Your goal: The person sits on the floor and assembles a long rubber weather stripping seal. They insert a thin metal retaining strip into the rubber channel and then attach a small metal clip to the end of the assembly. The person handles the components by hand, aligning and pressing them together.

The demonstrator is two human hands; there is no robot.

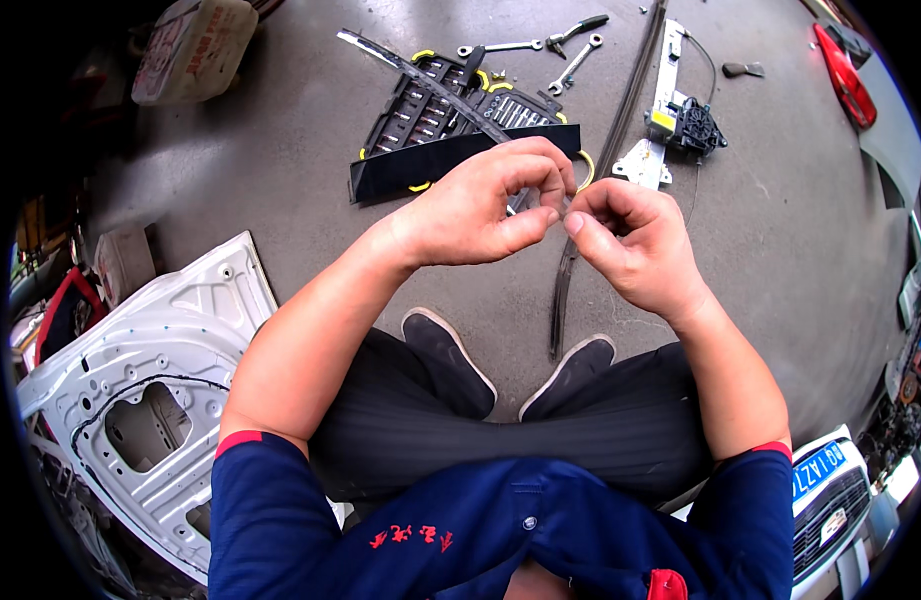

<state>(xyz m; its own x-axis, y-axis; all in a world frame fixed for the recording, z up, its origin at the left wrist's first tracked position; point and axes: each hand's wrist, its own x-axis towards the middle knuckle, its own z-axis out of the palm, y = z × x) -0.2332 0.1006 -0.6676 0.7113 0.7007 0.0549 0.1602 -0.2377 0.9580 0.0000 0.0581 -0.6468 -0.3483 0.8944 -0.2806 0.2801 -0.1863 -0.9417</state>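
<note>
My left hand (495, 205) and my right hand (635, 240) meet in front of me above the floor, thumbs and forefingers curled together in pinches. Whatever sits between the fingertips is too small to make out. Beyond my left hand lies a black trim panel (410, 172); a long narrow dark strip (420, 75) runs up and left from beside it. Both cross an open tool case (405, 118) of sockets and bits with yellow latches. Past my right hand is a window regulator (665, 90) with a black motor. A long black rubber strip (625, 110) passes behind my fingers.
Two wrenches (510, 46) and a ratchet (577, 32) lie beyond the case. A small dark-handled tool (743, 70) is farther right. At left leans a white door shell (165, 345). A red tail lamp (846, 80) and a grille (830, 515) line the right side.
</note>
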